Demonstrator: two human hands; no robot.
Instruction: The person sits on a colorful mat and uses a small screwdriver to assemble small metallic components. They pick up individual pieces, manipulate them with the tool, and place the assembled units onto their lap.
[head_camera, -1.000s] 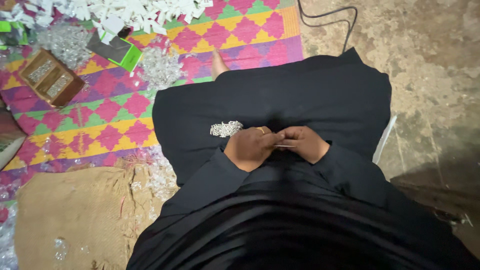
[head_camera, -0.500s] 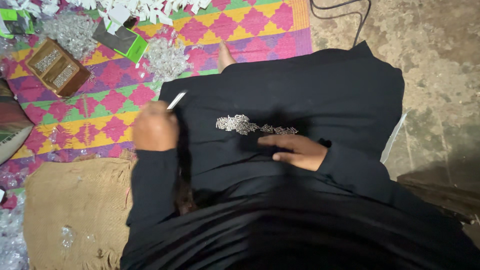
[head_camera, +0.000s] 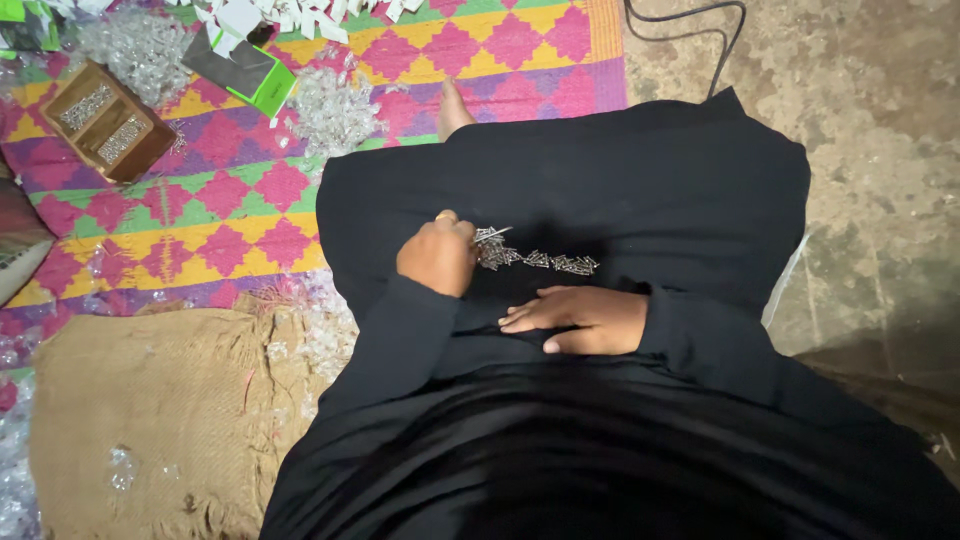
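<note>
Two hands are at work in the head view, both low in the middle of the frame, over the black cloth of the lap (head_camera: 600, 190). I read the lap as a working bed: the dark fabric is stretched flat between the knees, so the short string of small silvery metal pieces (head_camera: 540, 260) shows clearly against it and cannot roll away.

My left hand (head_camera: 437, 256) sits at the left end of that string, curled into a loose fist. Its fingers (head_camera: 452, 232) are bent almost closed around the bunched end of the silvery pieces, pinching them; I cannot see the fingertips themselves, since they are tucked under the knuckles. A ring shows on one finger.

My right hand (head_camera: 580, 318) lies just below the string, palm down on the cloth. Its fingers (head_camera: 528, 318) are stretched out nearly straight and slightly spread, holding nothing, apparently pressing the fabric taut; they do not touch the string.

Towards the upper left of the frame, on the pink, yellow and green diamond-patterned woven mat (head_camera: 230, 200), stand a brown wooden tray with two compartments of small metal parts (head_camera: 108, 122), a green and grey cardboard box (head_camera: 245, 68) and heaps of clear glittering beads (head_camera: 330, 108), all within reach. A tan burlap sack (head_camera: 150, 410) lies at the lower left.
</note>
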